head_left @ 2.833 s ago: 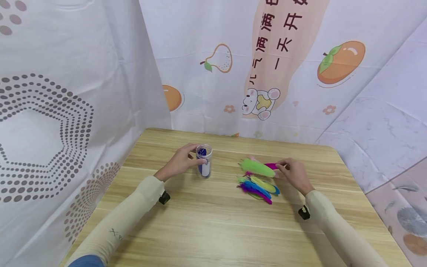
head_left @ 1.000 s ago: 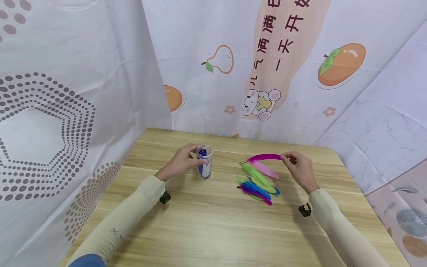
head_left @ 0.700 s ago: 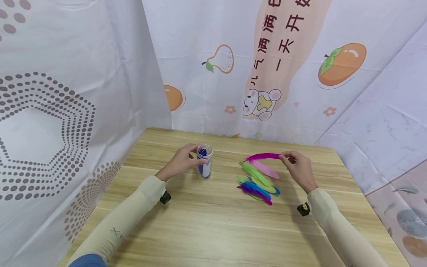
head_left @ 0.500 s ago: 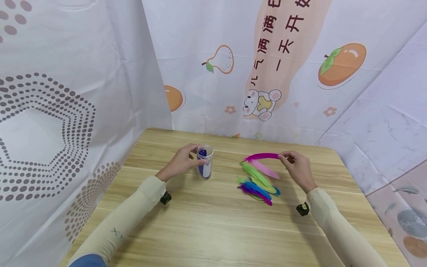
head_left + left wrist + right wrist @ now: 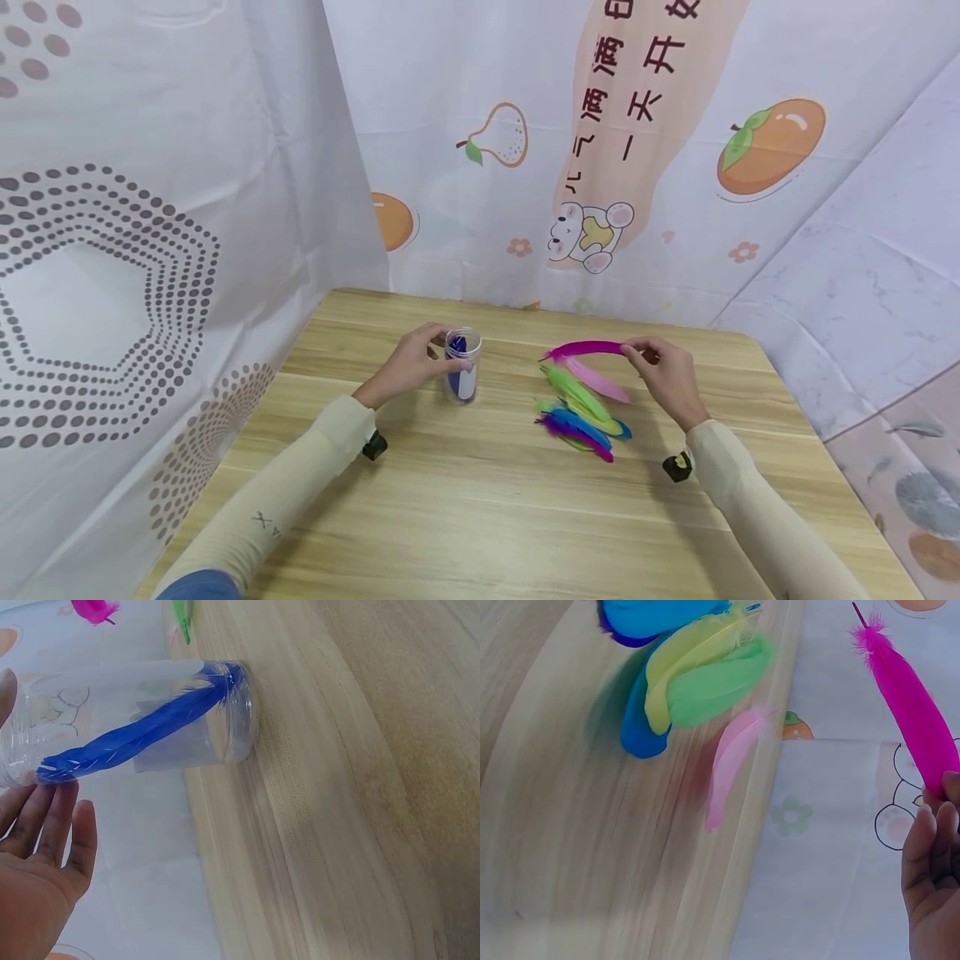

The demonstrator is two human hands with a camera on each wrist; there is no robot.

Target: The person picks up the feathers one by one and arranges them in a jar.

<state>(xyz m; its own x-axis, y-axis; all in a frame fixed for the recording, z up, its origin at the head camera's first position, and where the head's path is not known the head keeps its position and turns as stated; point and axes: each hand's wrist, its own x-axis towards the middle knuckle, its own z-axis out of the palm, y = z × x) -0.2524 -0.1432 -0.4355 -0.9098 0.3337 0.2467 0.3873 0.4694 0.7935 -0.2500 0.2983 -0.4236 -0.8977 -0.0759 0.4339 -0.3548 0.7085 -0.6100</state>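
My left hand (image 5: 411, 364) grips a clear plastic jar (image 5: 465, 342) near its open top, thumb on one side and fingers on the other. Inside the jar leans a blue feather (image 5: 135, 739). The jar stands upright on the table. My right hand (image 5: 663, 373) pinches a magenta feather (image 5: 588, 348) at its broad tip, with the quill pointing left towards the jar. In the right wrist view this feather is raised off the table. A pink feather (image 5: 733, 757) and a light green feather (image 5: 718, 684) lie below it.
By the green feather lie a yellow feather (image 5: 682, 664), a blue feather (image 5: 581, 425) and a purple one (image 5: 562, 427), overlapping in a pile. The wooden table (image 5: 465, 517) ends at the back against a printed curtain (image 5: 442, 217).
My right hand picked the magenta feather out from beside the green and pink ones, which shifted apart. Since then it has drifted slightly left with it. My left hand stays on the jar.
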